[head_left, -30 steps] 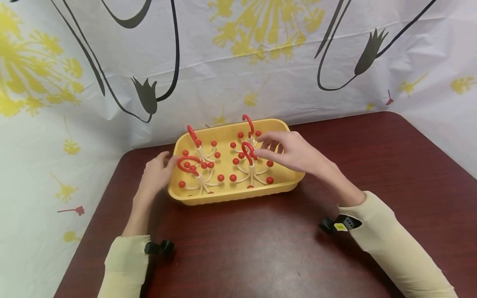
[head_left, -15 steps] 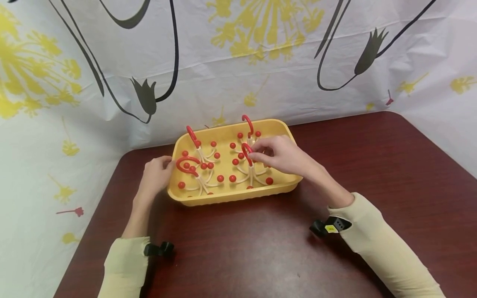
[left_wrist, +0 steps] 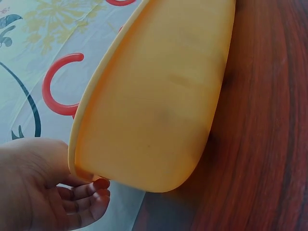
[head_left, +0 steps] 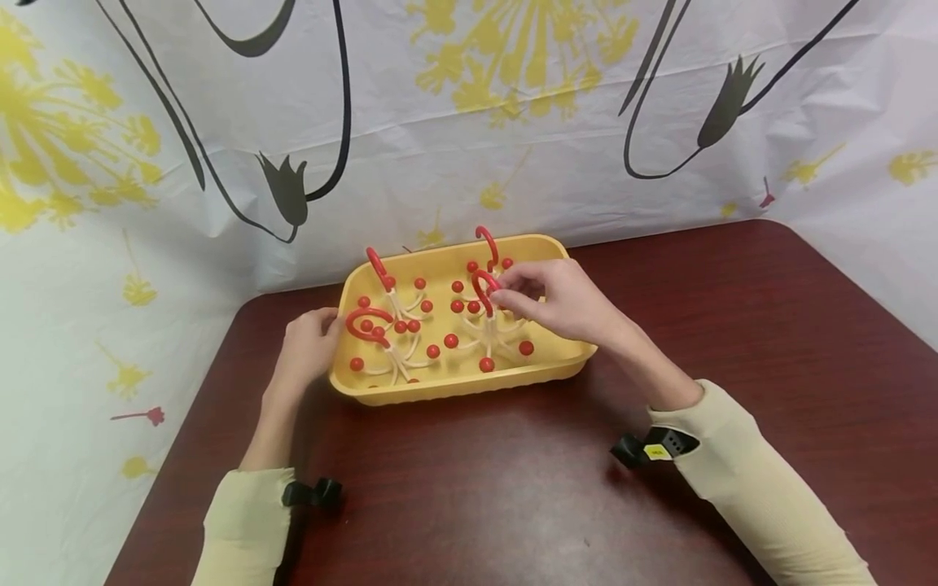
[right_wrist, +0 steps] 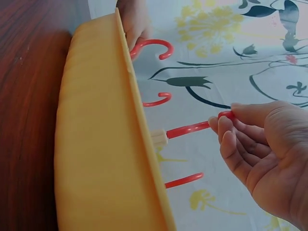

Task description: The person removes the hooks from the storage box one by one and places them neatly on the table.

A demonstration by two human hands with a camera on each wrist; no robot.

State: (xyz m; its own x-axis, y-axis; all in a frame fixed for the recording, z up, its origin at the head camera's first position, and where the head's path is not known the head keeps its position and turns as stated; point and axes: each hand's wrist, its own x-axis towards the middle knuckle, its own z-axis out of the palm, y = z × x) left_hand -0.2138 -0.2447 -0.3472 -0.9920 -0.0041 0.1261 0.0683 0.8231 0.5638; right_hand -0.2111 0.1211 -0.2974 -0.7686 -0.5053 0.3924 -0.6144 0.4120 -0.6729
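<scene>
Sitting in the yellow tray (head_left: 425,396) are three unheld hooked pieces (head_left: 392,295).

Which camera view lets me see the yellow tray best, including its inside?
The head view. It looks down into the yellow tray, so most of its rim, its inside and its near outer wall are visible. The left wrist and right wrist views each show only part of an outer wall and rim; the inside is hidden there.

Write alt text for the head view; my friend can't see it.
A right hand pinches the red hook of a ball-tipped piece, beside three similar pieces in a yellow tray. A left hand holds the tray. Flowered sheeting hangs behind.
</scene>
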